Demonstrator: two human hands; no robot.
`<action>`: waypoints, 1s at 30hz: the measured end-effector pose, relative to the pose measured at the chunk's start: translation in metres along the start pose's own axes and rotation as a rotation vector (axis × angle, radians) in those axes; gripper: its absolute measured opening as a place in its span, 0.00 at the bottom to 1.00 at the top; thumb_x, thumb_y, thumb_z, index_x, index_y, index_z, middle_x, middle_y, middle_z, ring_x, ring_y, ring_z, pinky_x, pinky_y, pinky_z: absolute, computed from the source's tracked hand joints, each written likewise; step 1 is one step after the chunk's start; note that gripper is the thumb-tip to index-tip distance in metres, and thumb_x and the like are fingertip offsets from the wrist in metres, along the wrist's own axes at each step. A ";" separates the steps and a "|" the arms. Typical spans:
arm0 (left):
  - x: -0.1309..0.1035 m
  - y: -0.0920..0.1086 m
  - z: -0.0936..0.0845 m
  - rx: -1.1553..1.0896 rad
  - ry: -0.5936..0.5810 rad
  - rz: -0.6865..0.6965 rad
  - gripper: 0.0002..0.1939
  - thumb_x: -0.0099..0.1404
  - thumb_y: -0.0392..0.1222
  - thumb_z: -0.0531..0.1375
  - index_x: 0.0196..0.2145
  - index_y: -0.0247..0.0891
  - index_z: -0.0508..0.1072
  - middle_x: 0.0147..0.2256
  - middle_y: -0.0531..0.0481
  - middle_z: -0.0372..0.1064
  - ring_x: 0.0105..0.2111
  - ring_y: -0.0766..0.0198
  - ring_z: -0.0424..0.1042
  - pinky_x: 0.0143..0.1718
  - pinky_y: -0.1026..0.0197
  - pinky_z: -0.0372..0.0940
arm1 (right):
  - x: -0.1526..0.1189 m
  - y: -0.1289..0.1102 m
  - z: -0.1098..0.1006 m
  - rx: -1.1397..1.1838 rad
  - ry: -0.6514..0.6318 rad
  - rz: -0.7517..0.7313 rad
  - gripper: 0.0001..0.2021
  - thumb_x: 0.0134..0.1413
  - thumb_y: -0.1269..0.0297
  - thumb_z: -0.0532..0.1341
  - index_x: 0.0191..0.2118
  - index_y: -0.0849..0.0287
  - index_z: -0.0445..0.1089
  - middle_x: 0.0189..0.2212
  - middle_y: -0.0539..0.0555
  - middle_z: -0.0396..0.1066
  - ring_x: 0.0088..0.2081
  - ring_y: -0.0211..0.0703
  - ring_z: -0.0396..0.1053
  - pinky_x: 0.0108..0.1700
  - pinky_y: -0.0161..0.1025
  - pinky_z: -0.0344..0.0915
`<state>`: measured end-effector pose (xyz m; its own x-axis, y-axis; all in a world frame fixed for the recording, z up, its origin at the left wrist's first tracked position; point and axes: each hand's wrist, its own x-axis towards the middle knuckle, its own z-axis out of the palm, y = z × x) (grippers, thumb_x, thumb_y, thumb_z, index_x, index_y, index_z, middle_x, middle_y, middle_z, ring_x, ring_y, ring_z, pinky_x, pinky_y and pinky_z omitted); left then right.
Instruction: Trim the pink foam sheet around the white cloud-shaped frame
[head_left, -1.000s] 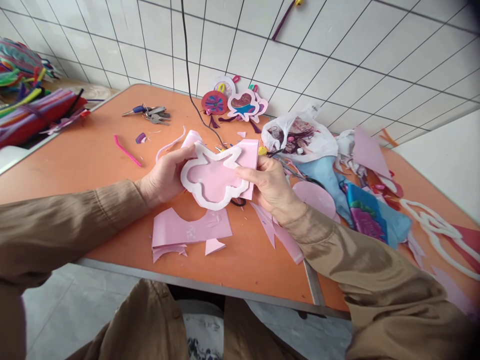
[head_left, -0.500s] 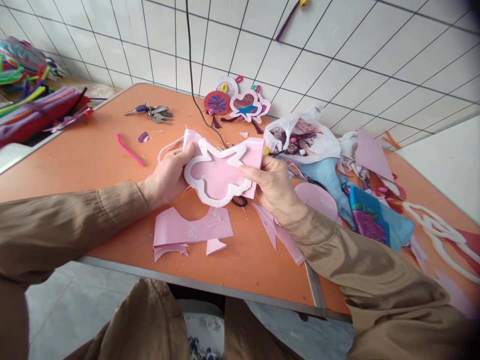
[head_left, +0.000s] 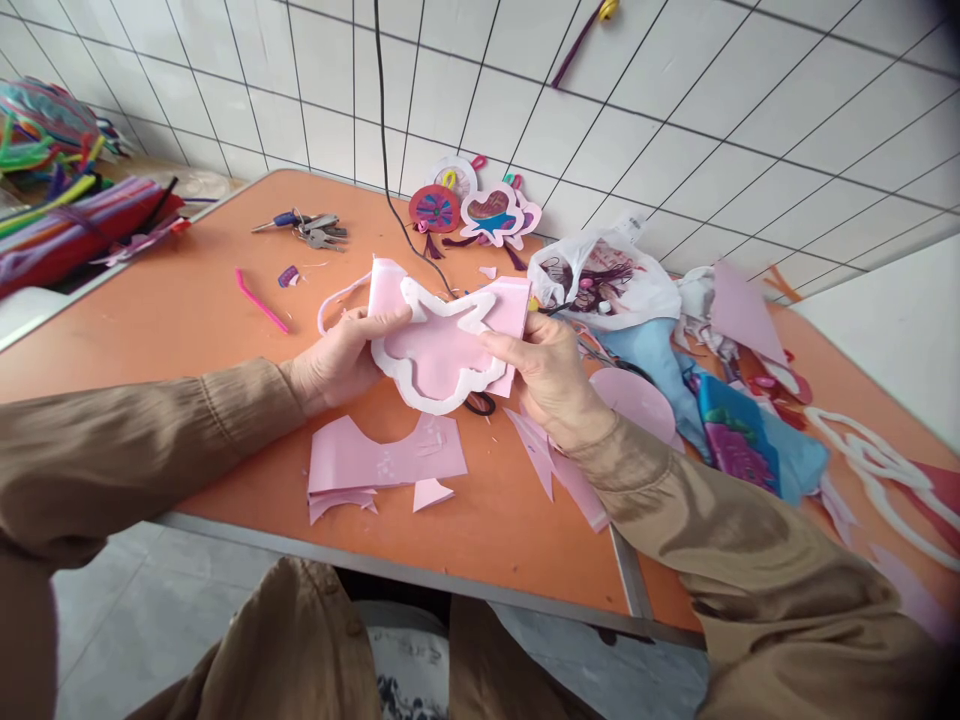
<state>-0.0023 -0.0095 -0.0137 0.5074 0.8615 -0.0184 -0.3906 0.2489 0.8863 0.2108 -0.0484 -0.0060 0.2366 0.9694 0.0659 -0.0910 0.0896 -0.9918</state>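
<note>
The left hand [head_left: 345, 350] grasps a white flower-shaped frame [head_left: 433, 402] and the pink sheet [head_left: 442, 350] behind it, at their left side, its thumb pressed on the frame's upper left; the right hand [head_left: 551, 375] pinches the same two at their right side, its thumb over the frame's right edge; frame and sheet are held up over the orange table [head_left: 225, 440], tilted toward the person, with the sheet showing through the frame's opening and jutting out past it at the upper left and the right; a black loop [head_left: 481, 404] shows just below the frame; nearer the person lies a pink offcut [head_left: 390, 462] with a curved notch, a small pink scrap [head_left: 432, 494] beside it; beyond the left hand are a bright pink strip [head_left: 261, 303] and a bunch of keys [head_left: 322, 232]; a dark cord [head_left: 384, 130] hangs behind the frame; to the right of the right hand lie a pink disc [head_left: 637, 402] and a blue cloth [head_left: 649, 350], with a white plastic bag [head_left: 651, 285] farther back against the tiled wall [head_left: 480, 90]
</note>
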 end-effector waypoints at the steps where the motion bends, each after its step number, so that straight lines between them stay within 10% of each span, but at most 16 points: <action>1: 0.000 -0.001 0.000 0.002 -0.007 0.010 0.19 0.58 0.51 0.77 0.42 0.39 0.82 0.40 0.47 0.84 0.43 0.49 0.83 0.42 0.56 0.77 | -0.001 0.000 0.000 -0.004 -0.010 0.001 0.11 0.30 0.63 0.76 0.25 0.56 0.78 0.23 0.46 0.73 0.25 0.37 0.65 0.29 0.39 0.65; 30: -0.003 0.004 0.021 -0.028 0.273 -0.104 0.06 0.71 0.32 0.66 0.33 0.32 0.80 0.30 0.46 0.81 0.31 0.56 0.83 0.46 0.53 0.82 | -0.002 0.002 -0.001 0.020 -0.050 0.027 0.17 0.28 0.61 0.81 0.27 0.57 0.78 0.23 0.45 0.74 0.26 0.37 0.67 0.29 0.39 0.65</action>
<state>0.0111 -0.0205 -0.0007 0.3219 0.9171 -0.2352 -0.3708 0.3507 0.8600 0.2114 -0.0500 -0.0082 0.1854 0.9816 0.0454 -0.1158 0.0677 -0.9910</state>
